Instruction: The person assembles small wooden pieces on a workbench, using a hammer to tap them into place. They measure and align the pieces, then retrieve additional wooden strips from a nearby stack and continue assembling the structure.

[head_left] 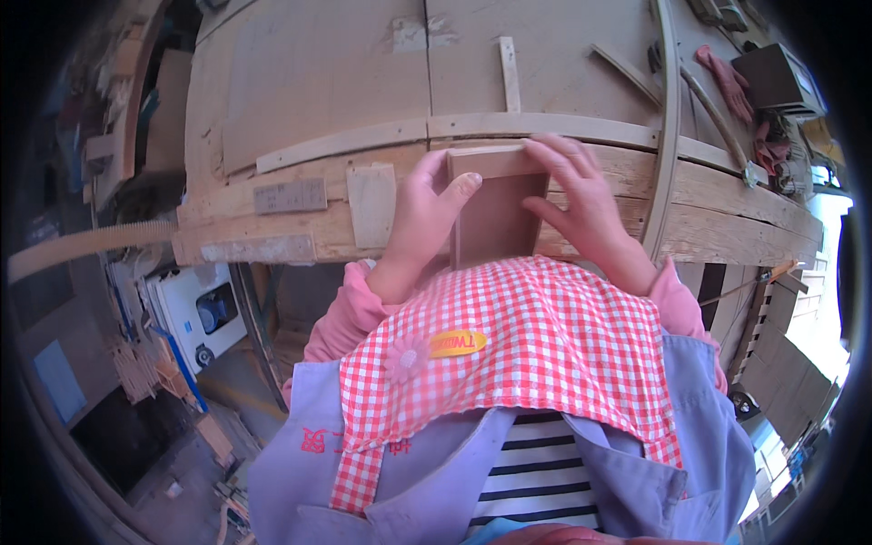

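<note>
A small open wooden box [492, 164], shaped like a shallow drawer, stands at the near edge of the workbench, against my apron. My left hand [425, 204] grips its left wall, with the thumb over the rim and the fingers hidden on the outer side. At the far right corner, my right hand [586, 193] is curled over the box's edge, fingers on top and thumb toward the inside. The apron hides the box's near end.
Thin wooden strips [509, 77] lie across the wooden workbench [318, 77]. A long wooden bar [669, 118] crosses it on the right. A flat wood piece [371, 207] and a grey block [291, 196] lie left of the box. Reddish gloves [725, 82] lie far right.
</note>
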Demonstrator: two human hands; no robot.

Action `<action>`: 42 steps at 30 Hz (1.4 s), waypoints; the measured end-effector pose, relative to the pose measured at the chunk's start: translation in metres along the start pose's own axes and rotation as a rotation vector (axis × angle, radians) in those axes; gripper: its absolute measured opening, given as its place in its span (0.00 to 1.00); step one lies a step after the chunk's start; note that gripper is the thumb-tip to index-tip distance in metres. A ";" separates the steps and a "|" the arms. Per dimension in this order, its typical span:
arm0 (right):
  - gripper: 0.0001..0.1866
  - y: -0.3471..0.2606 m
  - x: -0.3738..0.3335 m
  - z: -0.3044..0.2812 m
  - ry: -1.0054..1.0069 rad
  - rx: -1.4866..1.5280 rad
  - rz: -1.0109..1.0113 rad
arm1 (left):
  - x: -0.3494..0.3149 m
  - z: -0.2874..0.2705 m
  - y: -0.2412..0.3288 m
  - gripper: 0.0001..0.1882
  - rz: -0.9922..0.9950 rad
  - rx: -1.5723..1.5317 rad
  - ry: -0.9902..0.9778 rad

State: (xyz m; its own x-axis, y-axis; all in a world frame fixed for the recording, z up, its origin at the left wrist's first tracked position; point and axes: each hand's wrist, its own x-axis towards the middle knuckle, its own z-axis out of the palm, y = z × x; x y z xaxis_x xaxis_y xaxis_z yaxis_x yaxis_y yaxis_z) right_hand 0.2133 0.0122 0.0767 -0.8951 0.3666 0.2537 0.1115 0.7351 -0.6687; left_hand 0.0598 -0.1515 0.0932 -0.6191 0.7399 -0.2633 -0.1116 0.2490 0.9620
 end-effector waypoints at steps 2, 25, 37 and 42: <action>0.28 0.003 0.009 0.008 -0.046 -0.019 0.017 | 0.011 0.002 -0.009 0.25 -0.042 0.105 -0.014; 0.15 0.056 0.006 -0.091 0.263 -0.078 0.094 | 0.099 0.045 0.021 0.27 -0.038 -0.534 -0.473; 0.20 0.271 0.054 -0.369 0.700 -0.772 0.760 | 0.057 -0.015 -0.039 0.12 0.334 0.725 -0.021; 0.21 0.373 0.045 -0.419 0.643 -0.934 0.967 | 0.047 -0.012 -0.044 0.10 0.384 0.709 0.002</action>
State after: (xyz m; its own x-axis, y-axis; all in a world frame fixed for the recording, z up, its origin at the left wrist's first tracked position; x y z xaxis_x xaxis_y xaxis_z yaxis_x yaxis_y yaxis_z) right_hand 0.3954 0.5424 0.1317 -0.0040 0.9132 0.4075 0.9881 0.0663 -0.1387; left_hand 0.0259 -0.1353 0.0395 -0.5159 0.8531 0.0775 0.6284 0.3154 0.7110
